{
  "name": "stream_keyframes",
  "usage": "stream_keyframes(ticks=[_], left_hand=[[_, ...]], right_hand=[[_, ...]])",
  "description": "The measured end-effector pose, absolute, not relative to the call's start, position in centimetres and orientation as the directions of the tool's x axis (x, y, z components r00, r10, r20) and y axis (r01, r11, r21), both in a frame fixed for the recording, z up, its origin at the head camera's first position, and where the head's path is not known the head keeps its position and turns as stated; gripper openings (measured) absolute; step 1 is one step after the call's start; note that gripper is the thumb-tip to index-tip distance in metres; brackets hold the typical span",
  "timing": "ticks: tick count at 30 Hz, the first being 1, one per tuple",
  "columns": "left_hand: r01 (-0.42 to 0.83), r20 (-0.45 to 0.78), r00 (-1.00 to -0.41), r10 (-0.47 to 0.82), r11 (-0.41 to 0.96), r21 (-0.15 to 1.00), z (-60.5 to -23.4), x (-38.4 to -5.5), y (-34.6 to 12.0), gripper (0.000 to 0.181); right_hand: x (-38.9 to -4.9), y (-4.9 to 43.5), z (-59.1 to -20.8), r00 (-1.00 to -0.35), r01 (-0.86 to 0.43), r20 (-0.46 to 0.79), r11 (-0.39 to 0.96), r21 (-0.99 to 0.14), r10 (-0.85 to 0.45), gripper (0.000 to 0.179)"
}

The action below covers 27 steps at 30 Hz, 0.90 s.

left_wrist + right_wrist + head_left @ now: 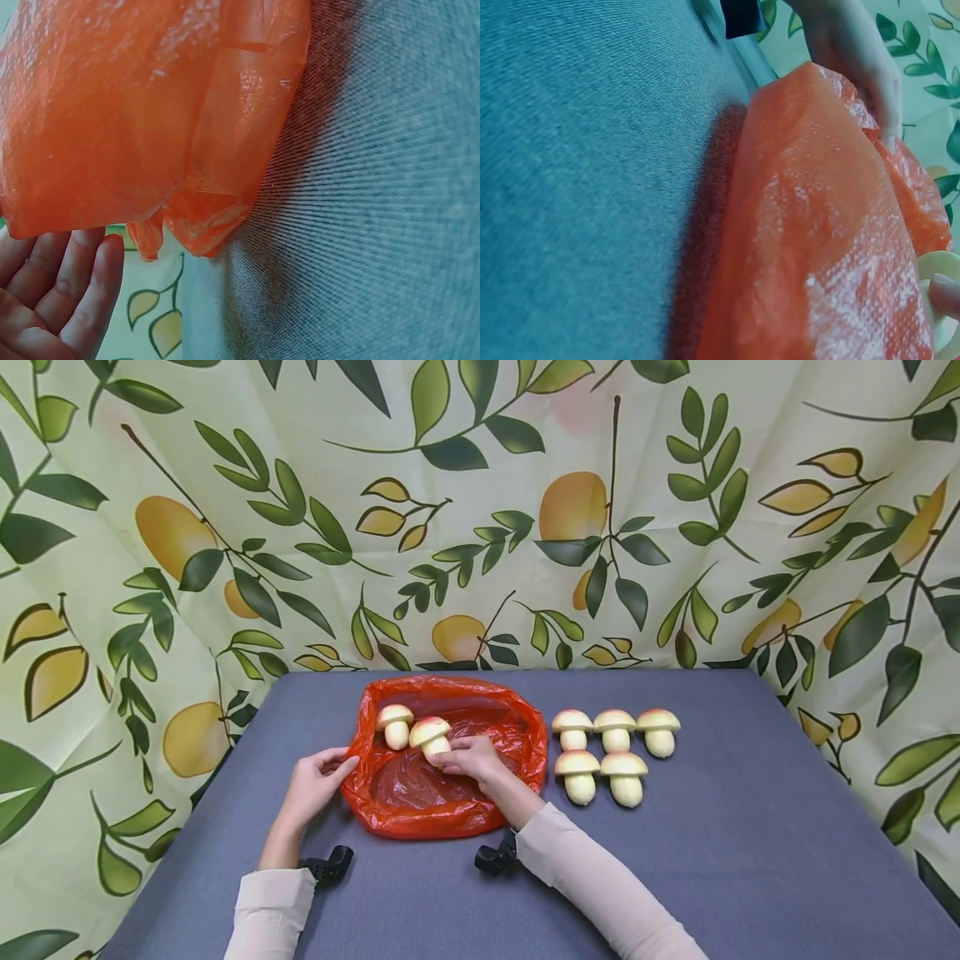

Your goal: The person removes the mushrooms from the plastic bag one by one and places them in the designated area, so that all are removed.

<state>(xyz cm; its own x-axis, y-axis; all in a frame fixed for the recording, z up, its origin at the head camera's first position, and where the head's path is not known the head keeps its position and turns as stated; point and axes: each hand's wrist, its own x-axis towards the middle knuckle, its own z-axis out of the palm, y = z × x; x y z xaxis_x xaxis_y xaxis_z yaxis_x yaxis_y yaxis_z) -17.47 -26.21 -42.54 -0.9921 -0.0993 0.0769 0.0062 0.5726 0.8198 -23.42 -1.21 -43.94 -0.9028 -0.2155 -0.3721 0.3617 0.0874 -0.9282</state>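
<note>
Perhaps the likeliest trouble, in the head view, is a slip: the right hand (474, 758) pinches a mushroom (429, 736) by its stem in the fingertips, so a loose hold could drop it against its neighbour (395, 727) inside the bag (438, 827). The right forearm crosses the near-right rim, and could drag it inward on leaving. The left hand (311, 785) pinches the left rim; should it let go, the thin plastic might fold. The held mushroom tilts over the open bag, its domed cap cream with a reddish blush, its stem pale and plump; whether it touches the bottom is unclear. Five others (580, 778) lie to the bag's right.

From the left wrist, the fingers lie side by side at the bag's edge, thumb hidden.

From the right wrist, only part of the pale mushroom shows beyond the glossy plastic, a fingertip against it.
</note>
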Motion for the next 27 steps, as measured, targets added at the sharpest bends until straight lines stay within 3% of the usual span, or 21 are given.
stream_keyframes(ticks=[27], left_hand=[[0.004, 0.077, -0.992, -0.101, 0.583, 0.813, -42.4, -17.4, -26.1, 0.037]], right_hand=[[-21.8, 1.1, -44.0, -0.902, 0.351, -0.338, 0.002, -0.937, -0.267, 0.046]])
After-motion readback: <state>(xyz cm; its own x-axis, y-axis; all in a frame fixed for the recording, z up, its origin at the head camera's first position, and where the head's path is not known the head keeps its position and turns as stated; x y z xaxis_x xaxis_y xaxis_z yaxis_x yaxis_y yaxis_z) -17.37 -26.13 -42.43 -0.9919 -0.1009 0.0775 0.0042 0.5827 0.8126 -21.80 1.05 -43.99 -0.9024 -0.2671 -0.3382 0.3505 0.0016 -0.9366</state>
